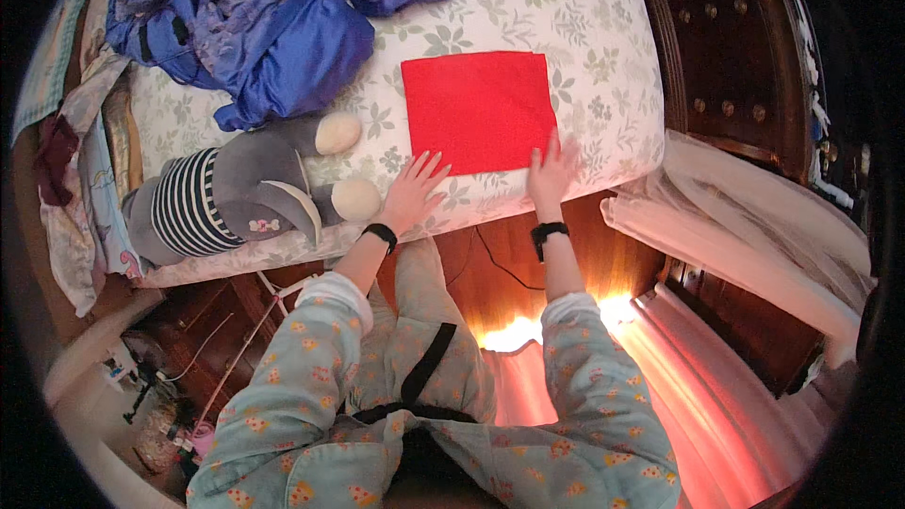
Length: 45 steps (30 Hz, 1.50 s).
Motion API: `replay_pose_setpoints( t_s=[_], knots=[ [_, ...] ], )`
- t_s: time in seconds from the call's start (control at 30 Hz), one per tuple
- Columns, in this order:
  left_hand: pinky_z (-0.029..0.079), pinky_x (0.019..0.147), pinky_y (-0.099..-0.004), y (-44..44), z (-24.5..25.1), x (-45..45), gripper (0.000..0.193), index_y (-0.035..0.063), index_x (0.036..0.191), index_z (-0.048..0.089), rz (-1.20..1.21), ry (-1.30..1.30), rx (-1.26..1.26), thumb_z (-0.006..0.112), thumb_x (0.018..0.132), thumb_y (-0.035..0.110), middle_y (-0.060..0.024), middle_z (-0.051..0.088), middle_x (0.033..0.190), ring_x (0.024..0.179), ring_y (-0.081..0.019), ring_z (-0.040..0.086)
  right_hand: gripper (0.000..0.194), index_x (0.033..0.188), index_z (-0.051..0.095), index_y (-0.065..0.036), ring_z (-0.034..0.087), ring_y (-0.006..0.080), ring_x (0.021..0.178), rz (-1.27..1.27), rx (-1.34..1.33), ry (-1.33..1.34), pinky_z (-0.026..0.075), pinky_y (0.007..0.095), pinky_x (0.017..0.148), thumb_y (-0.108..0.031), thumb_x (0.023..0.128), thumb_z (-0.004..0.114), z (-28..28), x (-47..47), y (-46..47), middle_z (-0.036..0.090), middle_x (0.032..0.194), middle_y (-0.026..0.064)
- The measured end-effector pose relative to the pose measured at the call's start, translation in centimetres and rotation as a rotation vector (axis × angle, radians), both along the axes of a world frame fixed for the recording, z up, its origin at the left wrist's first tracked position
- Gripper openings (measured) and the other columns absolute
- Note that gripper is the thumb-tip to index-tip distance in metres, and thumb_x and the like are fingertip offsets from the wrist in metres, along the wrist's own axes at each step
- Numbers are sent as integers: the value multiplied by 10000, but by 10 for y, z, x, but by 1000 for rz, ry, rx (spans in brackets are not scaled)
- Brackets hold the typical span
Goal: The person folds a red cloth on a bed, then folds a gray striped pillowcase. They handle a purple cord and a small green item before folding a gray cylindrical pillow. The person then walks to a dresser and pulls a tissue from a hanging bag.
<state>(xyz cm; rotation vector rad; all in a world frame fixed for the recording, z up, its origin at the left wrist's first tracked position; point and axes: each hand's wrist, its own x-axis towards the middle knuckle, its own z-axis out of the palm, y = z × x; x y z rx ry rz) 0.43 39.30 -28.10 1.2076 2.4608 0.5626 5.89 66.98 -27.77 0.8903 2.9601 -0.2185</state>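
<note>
A red cloth (pixel 479 109), folded into a rough rectangle, lies flat on the bed's leaf-patterned sheet (pixel 601 113). At its near left corner is my left hand (pixel 416 191), palm down with the fingers spread and the fingertips on or beside the cloth's edge. My right hand (pixel 551 168) is at the near right corner, slightly blurred, its fingers apart over the edge. Neither hand grips anything. Whether the right fingertips press on the cloth or hover just above it is unclear.
A grey plush toy (pixel 261 184) in a striped top lies left of my left hand. Crumpled blue satiny fabric (pixel 283 49) covers the bed's far left. Sheer netting (pixel 735 205) hangs at the right, beside a dark wooden cabinet (pixel 721 35). A black cable (pixel 505 265) crosses the floor.
</note>
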Motion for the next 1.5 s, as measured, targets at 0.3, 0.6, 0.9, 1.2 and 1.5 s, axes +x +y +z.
replay_pose_setpoints(
  t_s=[0.3,0.6,0.9,1.2,1.5],
  knots=[
    [340,1015,-419,-98,91,79,527,102,1315,461,103,-708,-221,562,839,304,-161,494,1293,1185,-341,456,616,1397,273,13,190,421,1344,322,-69,126,93,538,1100,-331,915,443,32,33,-78,275,1408,295],
    [486,763,-381,-355,234,206,386,65,1134,555,1175,-360,-498,571,850,327,-151,644,954,885,-315,614,864,1421,123,55,116,359,1386,126,-26,103,160,475,1088,-320,805,600,73,-27,-140,133,1495,216],
    [455,857,-418,-411,214,198,471,39,1176,564,1492,-133,-133,576,827,355,-205,604,1059,989,-364,566,888,1421,26,57,271,410,1310,727,-402,391,251,464,1047,-104,782,621,159,-120,-271,234,1439,269],
    [393,950,-425,-566,261,69,508,14,1210,517,1363,43,-36,600,811,318,-215,551,1167,1106,-364,503,956,1410,0,82,376,450,1204,491,-508,390,291,457,1014,-55,725,653,171,-49,-388,316,1344,354],
    [255,1080,-452,-580,177,-54,974,22,1350,344,631,85,172,818,526,234,-202,418,1345,1271,-382,352,930,1417,47,68,356,416,1233,306,-407,309,285,444,1027,-112,748,667,159,-41,-471,305,1362,316]
  ],
)
